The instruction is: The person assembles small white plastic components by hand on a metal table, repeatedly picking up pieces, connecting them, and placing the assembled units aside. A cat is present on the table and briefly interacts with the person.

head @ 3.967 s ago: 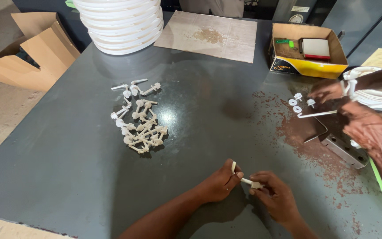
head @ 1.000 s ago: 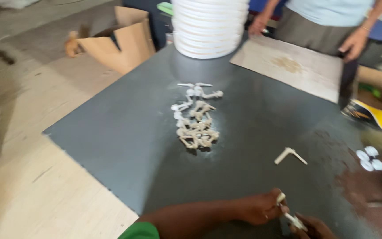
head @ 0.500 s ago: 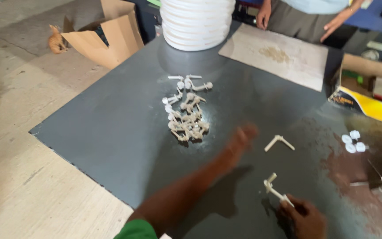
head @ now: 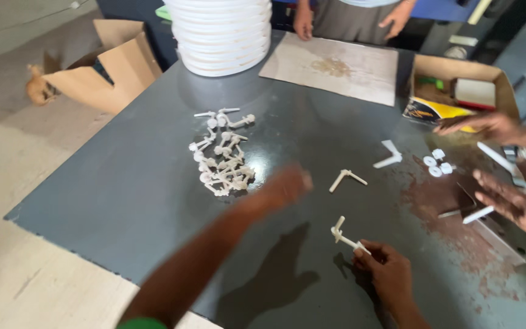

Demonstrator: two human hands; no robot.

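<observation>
Dark grey table point(head: 123, 183) on pale concrete floor point(head: 19, 268).

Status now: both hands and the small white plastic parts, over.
Left hand empty, blurred, above pile of small white plastic parts. Right hand grips white plastic stick piece. Nothing between.

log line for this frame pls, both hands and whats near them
left hand: empty, blurred, raised beside pile of white plastic parts | right hand: holds white plastic assembly | between: angled white piece on dark table
</observation>
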